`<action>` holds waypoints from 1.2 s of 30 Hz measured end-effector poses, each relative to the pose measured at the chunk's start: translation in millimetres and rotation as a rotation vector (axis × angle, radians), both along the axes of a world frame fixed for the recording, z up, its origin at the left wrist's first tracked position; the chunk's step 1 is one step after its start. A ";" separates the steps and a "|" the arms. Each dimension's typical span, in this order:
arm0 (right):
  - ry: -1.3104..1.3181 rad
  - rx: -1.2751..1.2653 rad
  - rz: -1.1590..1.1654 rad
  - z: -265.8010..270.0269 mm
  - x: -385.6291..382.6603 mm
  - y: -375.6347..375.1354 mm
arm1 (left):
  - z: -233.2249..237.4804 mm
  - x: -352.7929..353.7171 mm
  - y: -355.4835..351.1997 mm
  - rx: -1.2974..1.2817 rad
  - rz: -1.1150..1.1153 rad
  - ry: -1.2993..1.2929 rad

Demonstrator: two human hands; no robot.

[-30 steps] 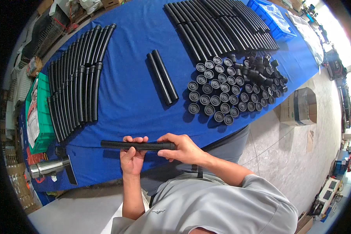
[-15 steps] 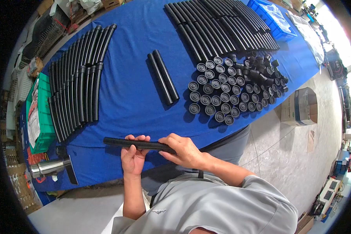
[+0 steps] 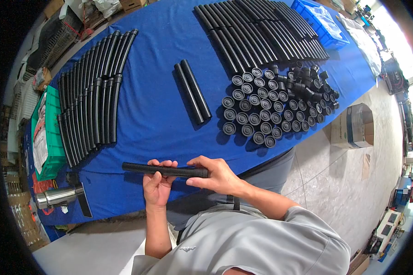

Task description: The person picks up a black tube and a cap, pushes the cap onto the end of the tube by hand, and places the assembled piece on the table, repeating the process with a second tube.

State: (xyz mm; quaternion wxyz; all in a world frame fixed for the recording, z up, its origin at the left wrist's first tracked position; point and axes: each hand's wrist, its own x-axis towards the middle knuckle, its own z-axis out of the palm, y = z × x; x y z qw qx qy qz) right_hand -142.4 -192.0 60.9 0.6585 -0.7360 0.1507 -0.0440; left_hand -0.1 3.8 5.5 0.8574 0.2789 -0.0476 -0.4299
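A straight black tube [image 3: 140, 168] lies level across both hands over the front edge of the table. My left hand [image 3: 158, 185] is closed around its middle, thumb on the near side and fingertips over the far side. My right hand [image 3: 218, 176] is cupped loosely about the tube's right end, with index finger and thumb on opposite sides. A slightly wider cap-like piece [image 3: 203, 173] shows at that end, partly hidden by the hand. Two loose black tubes [image 3: 192, 91] lie side by side beyond the hands.
Capped black tubes [image 3: 89, 96] fill the table's left, beside a green crate [image 3: 53, 142]. Several round black caps [image 3: 254, 118] stand at right, below rows of tubes [image 3: 257, 34] and a blue crate [image 3: 323, 25]. A steel cup [image 3: 55, 198] stands near left; a cardboard box [image 3: 353, 126] is on the floor.
My right hand has loosened and shifted slightly right toward the tube's end, thumb and index finger spreading and uncovering more of the tube. My left hand and the tube stay nearly in place.
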 end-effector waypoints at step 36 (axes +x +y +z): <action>-0.074 -0.079 0.009 -4.6 -2.3 -0.6 | 1.9 -2.5 -0.5 0.014 0.013 0.020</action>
